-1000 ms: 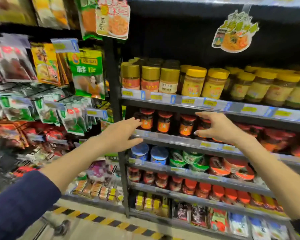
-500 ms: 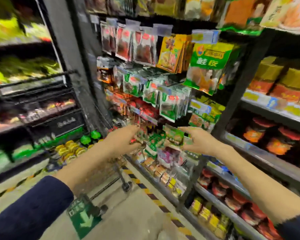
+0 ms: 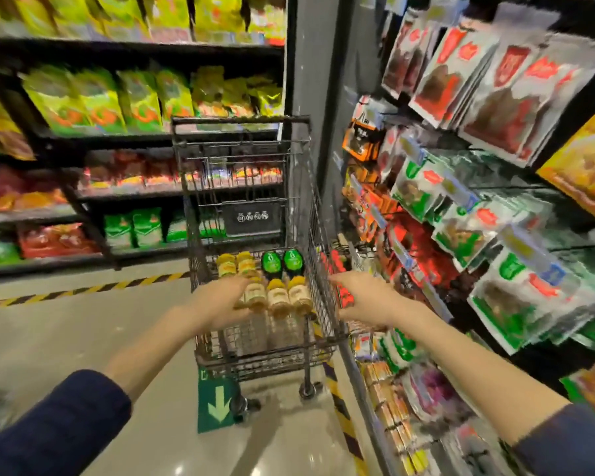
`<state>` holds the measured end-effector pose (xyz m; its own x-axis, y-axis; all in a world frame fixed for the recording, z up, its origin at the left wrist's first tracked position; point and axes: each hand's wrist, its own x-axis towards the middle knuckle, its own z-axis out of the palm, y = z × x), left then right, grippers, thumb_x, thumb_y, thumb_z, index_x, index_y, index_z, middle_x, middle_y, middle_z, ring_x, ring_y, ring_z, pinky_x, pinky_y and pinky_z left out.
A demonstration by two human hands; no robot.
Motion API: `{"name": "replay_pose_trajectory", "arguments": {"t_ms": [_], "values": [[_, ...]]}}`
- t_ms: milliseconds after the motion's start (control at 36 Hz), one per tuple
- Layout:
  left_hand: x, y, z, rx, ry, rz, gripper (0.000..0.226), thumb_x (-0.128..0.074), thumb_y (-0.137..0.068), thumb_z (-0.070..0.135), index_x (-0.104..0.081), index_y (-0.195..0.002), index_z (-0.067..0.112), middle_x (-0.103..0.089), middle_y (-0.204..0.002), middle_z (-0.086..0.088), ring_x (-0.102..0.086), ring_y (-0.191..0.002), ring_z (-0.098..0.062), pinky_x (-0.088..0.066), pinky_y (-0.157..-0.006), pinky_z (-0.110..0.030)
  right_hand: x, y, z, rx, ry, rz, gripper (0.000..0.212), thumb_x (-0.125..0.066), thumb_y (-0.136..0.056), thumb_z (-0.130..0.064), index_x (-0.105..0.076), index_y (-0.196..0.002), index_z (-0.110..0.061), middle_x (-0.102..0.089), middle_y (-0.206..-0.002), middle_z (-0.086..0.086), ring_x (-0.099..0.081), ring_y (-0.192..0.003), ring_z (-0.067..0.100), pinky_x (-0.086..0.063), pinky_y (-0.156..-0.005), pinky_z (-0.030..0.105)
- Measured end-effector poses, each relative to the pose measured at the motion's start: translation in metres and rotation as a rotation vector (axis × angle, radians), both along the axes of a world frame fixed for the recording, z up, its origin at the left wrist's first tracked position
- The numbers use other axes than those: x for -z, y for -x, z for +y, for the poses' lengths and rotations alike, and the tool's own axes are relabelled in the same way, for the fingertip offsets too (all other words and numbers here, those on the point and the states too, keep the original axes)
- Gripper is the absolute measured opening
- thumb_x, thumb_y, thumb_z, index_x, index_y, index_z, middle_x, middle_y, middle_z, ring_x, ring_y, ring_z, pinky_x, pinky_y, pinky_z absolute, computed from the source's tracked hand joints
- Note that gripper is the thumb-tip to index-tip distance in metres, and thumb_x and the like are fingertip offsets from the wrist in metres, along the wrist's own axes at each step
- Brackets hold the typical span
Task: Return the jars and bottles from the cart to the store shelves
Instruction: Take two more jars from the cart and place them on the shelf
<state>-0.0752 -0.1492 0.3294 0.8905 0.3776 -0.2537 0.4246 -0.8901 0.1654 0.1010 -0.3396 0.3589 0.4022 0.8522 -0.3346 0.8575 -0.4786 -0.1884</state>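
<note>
Cart (image 3: 248, 187), black wire, standing in the aisle between store shelves (image 3: 158, 140). Contents, grouped at the near end of its basket: three pale amber bottles (image 3: 279, 298) with yellow caps; behind them two yellow-lidded jars (image 3: 226, 265) and two green-capped bottles (image 3: 292, 262) (labels too blurred to read). Left hand (image 3: 220, 305): empty, fingers straight, reaching over the basket rim at the leftmost amber bottle; contact cannot be told. Right hand (image 3: 364, 297): empty, fingers loosely spread, just outside the cart's right wall, before hanging packets (image 3: 495, 242). Floor (image 3: 66, 338): green arrow sticker (image 3: 217, 403), striped tape (image 3: 83, 290).
</note>
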Motion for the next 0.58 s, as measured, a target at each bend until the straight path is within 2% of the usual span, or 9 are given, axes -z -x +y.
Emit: {"name": "replay_pose_trajectory", "arguments": {"t_ms": [167, 306, 389, 500, 583], "values": [[0.043, -0.020, 0.038, -0.168, 0.084, 0.027, 0.069, -0.058, -0.089, 0.039, -0.029, -0.146, 0.013, -0.043, -0.145, -0.008, -0.045, -0.130, -0.022, -0.038, -0.106, -0.033, 0.026, -0.039, 0.063, -0.117, 0.049, 0.057, 0.068, -0.063, -0.085, -0.031, -0.032, -0.143, -0.013, -0.040, -0.146, 0.010, -0.038, -0.133, 0.025, -0.035, -0.107, 0.037], [0.080, -0.038, 0.067, -0.255, 0.153, 0.030, 0.063, -0.056, -0.086, 0.042, -0.034, -0.141, 0.019, -0.051, -0.138, -0.007, -0.052, -0.121, -0.024, -0.047, -0.098, -0.038, 0.055, -0.060, 0.107, -0.132, 0.065, 0.158, 0.062, -0.064, -0.085, -0.028, -0.039, -0.138, -0.010, -0.044, -0.141, 0.013, -0.041, -0.130, 0.028, -0.036, -0.106, 0.038], [0.098, -0.052, 0.082, -0.289, 0.189, 0.077, 0.060, -0.054, -0.088, 0.041, -0.035, -0.139, 0.016, -0.052, -0.135, -0.010, -0.053, -0.119, -0.028, -0.047, -0.096, -0.042, 0.076, -0.073, 0.128, -0.099, 0.058, 0.218, 0.060, -0.065, -0.084, -0.027, -0.041, -0.136, -0.009, -0.047, -0.137, 0.014, -0.043, -0.128, 0.028, -0.038, -0.104, 0.039], [0.125, -0.075, 0.107, -0.292, 0.263, 0.095, 0.058, -0.056, -0.088, 0.037, -0.038, -0.137, 0.011, -0.052, -0.135, -0.012, -0.052, -0.121, -0.028, -0.045, -0.098, -0.038, 0.108, -0.092, 0.157, -0.045, 0.041, 0.334, 0.055, -0.069, -0.080, -0.020, -0.048, -0.131, -0.009, -0.058, -0.124, 0.012, -0.053, -0.116, 0.025, -0.044, -0.089, 0.030], [0.146, -0.089, 0.129, -0.311, 0.348, 0.102, 0.059, -0.057, -0.088, 0.041, -0.041, -0.136, 0.010, -0.056, -0.132, -0.010, -0.054, -0.118, -0.025, -0.045, -0.096, -0.033, 0.136, -0.108, 0.182, 0.006, 0.037, 0.401, 0.052, -0.071, -0.077, -0.018, -0.054, -0.125, -0.012, -0.063, -0.115, 0.008, -0.058, -0.104, 0.021, -0.042, -0.076, 0.025]]}}
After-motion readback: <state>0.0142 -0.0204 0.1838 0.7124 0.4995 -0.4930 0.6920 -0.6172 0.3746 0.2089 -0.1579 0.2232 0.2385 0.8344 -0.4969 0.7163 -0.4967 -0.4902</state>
